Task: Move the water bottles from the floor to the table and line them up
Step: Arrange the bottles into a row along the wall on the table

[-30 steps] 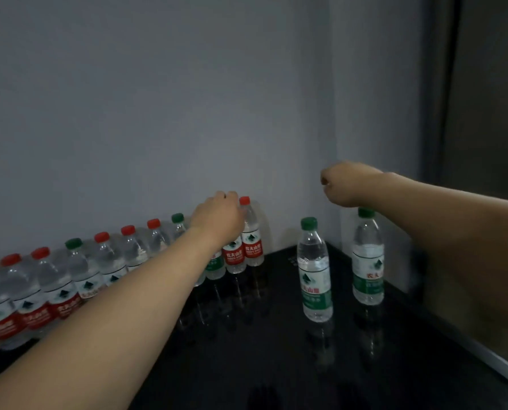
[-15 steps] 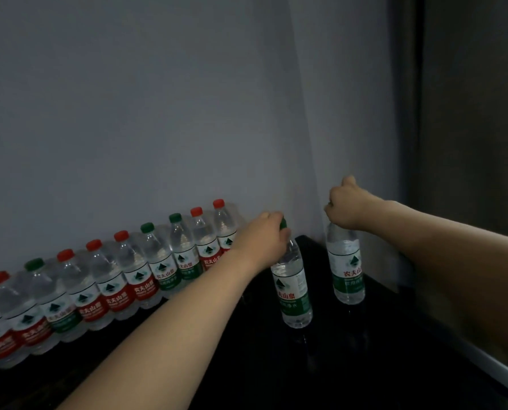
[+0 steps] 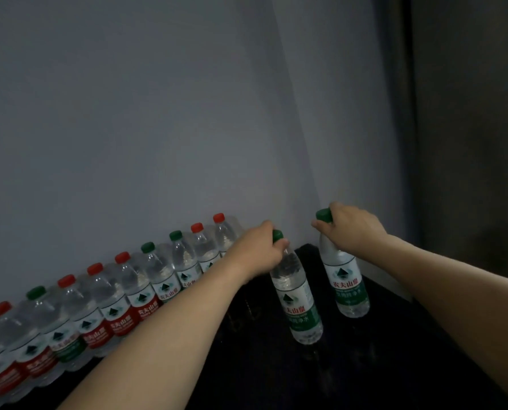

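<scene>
I see my left hand [image 3: 258, 251] curled tight round the neck of a green-capped water bottle [image 3: 298, 303], which leans a bit on the black table [image 3: 380, 359]. My right hand [image 3: 353, 227] pinches the top of another green-capped bottle [image 3: 346, 281] standing near the table's far right corner. A row of bottles [image 3: 104, 303] runs along the back edge.

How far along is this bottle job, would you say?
Mostly done, it seems. A long row of bottles already stands lined up along the wall on the dark table. In hand: the left hand and right hand each grip a green-capped bottle near its cap, the nearer one and the corner one, both apart from the row. Left: joining them to it. The floor is out of view.
</scene>
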The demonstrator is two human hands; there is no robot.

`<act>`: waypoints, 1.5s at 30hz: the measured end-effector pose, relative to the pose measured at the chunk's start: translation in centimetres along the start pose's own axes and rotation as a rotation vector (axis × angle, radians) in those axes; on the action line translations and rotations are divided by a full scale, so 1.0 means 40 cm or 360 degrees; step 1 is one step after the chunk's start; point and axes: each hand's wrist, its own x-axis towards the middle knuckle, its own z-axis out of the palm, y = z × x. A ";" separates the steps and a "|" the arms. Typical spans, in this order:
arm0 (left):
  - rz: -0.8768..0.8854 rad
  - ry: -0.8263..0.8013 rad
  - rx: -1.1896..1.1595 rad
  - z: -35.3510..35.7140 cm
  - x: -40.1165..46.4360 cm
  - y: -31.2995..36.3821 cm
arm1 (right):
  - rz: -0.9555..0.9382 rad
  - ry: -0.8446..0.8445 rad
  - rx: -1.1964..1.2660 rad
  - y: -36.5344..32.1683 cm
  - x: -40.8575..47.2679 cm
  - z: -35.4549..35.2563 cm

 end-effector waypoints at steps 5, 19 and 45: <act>0.0046 0.0063 0.0079 -0.002 0.025 -0.026 | -0.0083 0.0009 0.0138 -0.021 0.034 0.031; -0.0194 0.0381 0.0465 0.014 0.282 -0.187 | -0.0291 0.0042 0.0335 -0.137 0.258 0.162; -0.0172 0.0510 0.1462 0.123 0.447 -0.335 | -0.0332 0.0033 0.0177 -0.154 0.505 0.367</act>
